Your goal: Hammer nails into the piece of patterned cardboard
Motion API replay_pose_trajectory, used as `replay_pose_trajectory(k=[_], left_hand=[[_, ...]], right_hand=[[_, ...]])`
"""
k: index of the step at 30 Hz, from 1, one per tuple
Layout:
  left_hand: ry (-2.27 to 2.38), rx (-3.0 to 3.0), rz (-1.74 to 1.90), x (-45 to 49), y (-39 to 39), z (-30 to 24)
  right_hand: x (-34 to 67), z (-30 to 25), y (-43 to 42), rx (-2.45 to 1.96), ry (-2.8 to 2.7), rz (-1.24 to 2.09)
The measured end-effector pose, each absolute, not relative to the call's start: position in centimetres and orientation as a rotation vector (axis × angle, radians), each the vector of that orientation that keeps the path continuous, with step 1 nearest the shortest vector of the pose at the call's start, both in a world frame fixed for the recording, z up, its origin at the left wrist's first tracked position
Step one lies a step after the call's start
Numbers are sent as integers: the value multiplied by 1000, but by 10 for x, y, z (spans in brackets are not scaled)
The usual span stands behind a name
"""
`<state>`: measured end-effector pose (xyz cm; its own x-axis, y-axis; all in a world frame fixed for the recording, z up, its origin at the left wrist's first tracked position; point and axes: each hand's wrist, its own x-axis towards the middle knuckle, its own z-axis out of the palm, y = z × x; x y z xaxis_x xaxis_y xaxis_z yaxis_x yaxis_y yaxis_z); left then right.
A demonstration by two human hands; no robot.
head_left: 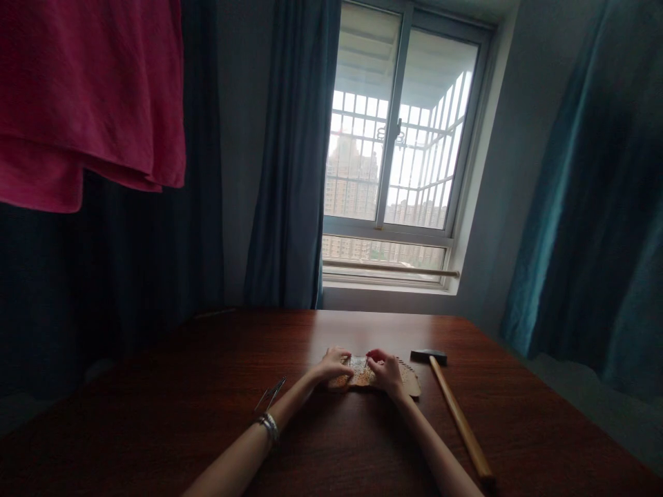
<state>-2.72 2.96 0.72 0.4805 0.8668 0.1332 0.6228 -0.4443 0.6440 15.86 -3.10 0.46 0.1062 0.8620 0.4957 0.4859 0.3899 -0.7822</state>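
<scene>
Board (pixel 363 377), toward the surface's (pixel 155 428) far edge; my left hand (pixel 335 366) and right hand (pixel 385 371) curled over it, whether grasping, I cannot tell. Hammer (pixel 456 408), nearer right edge.

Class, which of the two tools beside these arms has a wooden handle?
The black-headed hammer with tan wooden handle, nearer the right hand; the other, a thin metallic-looking implement nearer the left hand, shows no wood.
</scene>
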Motion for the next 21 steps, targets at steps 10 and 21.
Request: replay_pose_trajectory(k=[10,21], left_hand=[[1240,2221,613,-31,30,-2],[1235,2270,622,-30,27,-3]], right_hand=[[134,-1,-6,-1200,-1609,416],[133,-6,-9,-1188,-1663,399]])
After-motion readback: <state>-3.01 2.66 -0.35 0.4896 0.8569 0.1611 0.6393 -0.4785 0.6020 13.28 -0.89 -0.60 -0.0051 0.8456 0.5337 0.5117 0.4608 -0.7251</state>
